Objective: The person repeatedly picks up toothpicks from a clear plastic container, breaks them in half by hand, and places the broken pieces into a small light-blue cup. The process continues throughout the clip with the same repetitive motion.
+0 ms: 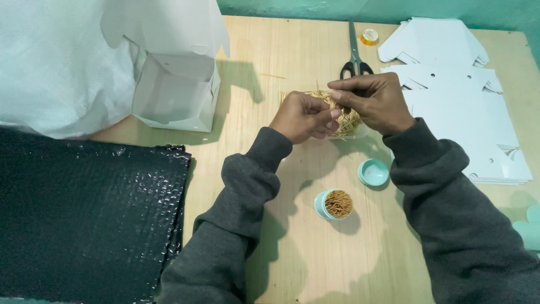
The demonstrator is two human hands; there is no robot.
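Note:
Both my hands meet at the middle of the wooden table (292, 264). My left hand (302, 116) is closed around a bunch of thin wooden toothpicks (349, 121). My right hand (376, 100) pinches the same bunch from the right, fingers over its top. The bunch seems to sit in a clear container that my hands mostly hide. Nearer to me stands a small teal round tub (336, 204) packed full of toothpicks, upright and uncapped. Its teal lid (373, 171) lies to the right of it, under my right wrist.
Black-handled scissors (355, 59) and a small roll of tape (369, 36) lie beyond my hands. Stacks of flat white box blanks (472, 112) fill the right side. An open white box (177, 93) stands at left, beside a white sack (53, 67) and black bubble wrap (84, 214).

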